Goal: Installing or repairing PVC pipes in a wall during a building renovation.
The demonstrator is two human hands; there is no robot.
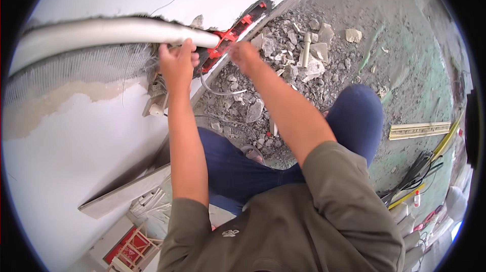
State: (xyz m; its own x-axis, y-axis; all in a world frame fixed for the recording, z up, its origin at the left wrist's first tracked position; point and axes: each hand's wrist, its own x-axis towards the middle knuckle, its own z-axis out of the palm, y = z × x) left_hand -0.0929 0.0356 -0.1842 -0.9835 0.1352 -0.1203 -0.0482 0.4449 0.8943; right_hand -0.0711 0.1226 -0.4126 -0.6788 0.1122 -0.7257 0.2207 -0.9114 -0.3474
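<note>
A long white pipe lies along a rough channel cut in the white wall, its right end at red plastic fittings set in the dark groove. Beneath the pipe's right part, my left hand has its fingers bent against it, holding it. My right hand is beside the fittings, below the pipe's end, with curled, slightly blurred fingers; what they hold, if anything, is hidden. A thin grey tube curves down from under the fittings.
Broken rubble with a short pipe piece covers the floor by the wall. At right lie a cream strip, dark tools and a small bottle. A board leans low at left; my knee is at right.
</note>
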